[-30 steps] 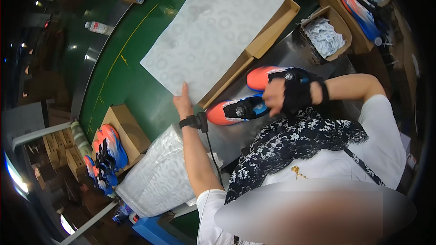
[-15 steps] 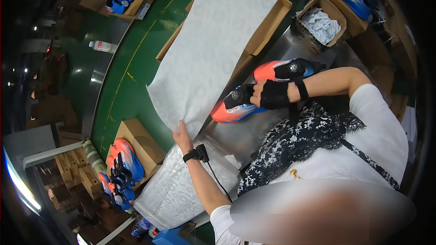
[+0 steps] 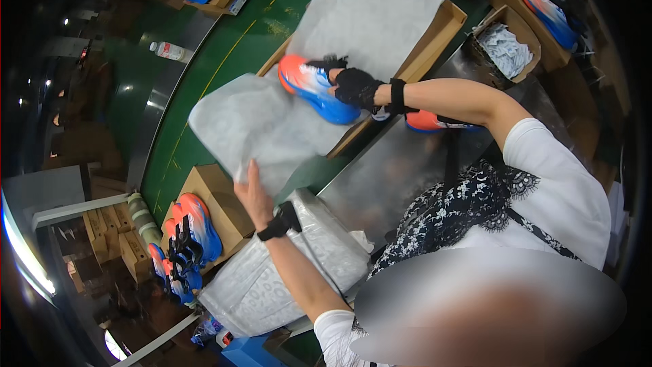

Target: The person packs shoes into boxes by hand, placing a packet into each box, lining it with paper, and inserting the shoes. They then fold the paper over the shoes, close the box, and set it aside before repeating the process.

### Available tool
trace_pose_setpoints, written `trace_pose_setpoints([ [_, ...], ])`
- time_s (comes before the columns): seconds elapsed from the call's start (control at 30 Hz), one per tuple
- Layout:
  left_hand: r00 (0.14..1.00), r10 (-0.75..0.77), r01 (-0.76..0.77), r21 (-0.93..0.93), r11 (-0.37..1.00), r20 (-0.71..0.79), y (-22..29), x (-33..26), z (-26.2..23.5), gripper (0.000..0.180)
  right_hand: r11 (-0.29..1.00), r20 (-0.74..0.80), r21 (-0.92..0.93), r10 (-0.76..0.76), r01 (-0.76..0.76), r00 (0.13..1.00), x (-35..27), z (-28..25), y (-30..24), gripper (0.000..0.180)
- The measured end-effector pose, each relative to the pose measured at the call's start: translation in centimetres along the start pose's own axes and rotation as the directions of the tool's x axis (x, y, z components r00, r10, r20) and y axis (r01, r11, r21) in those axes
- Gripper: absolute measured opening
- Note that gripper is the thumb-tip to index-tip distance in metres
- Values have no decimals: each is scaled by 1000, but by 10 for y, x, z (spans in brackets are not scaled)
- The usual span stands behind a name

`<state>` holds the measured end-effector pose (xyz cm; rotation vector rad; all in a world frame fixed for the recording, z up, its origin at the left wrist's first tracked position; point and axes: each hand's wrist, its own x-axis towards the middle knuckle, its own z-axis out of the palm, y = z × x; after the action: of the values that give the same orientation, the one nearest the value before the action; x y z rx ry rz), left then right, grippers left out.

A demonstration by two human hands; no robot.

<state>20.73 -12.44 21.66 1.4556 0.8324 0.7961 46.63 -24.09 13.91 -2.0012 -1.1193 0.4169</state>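
Note:
My right hand (image 3: pixel 358 88), in a black wrist wrap, grips an orange, white and blue sneaker (image 3: pixel 307 92) by its black upper. The shoe lies on its side over a sheet of white tissue paper (image 3: pixel 234 119). This paper is spread across an open cardboard box (image 3: pixel 435 34) and sags into it under the shoe. My left hand (image 3: pixel 252 196) pinches the paper's near left corner, thumb pointing up. A matching sneaker (image 3: pixel 422 122) rests on the metal table (image 3: pixel 380 170), partly covered by my right forearm.
A plastic-wrapped stack of printed paper (image 3: pixel 272 285) lies below my left forearm. More sneakers (image 3: pixel 197 228) stand by a cardboard box (image 3: pixel 221 197) at the left. At the back right are a carton of paper slips (image 3: pixel 506 51) and another boxed sneaker (image 3: pixel 543 10). A bottle (image 3: pixel 170 51) stands beyond the green belt.
My right hand has lifted one sneaker off the metal table and carried it left onto the paper. The paper has dropped lower into the box, its corner still in my left hand.

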Motion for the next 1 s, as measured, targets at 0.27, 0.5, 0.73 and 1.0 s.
trace_pose_setpoints([
  [0.27,867,-141,71,162,984,478,-30,45,136,41,822,296,76,-559,564,775,-43,-18,-18,22],
  [0.5,596,-274,-721,653,231,755,-76,41,143,35,905,376,-403,31,134,926,-135,-150,-1,65],
  [0.73,732,-37,-456,529,716,681,-48,21,130,34,711,440,-684,224,163,869,-169,-166,30,68],
  [1.0,584,240,-783,459,419,776,39,-93,138,72,819,674,-119,-349,561,652,-109,-153,-67,56],
])
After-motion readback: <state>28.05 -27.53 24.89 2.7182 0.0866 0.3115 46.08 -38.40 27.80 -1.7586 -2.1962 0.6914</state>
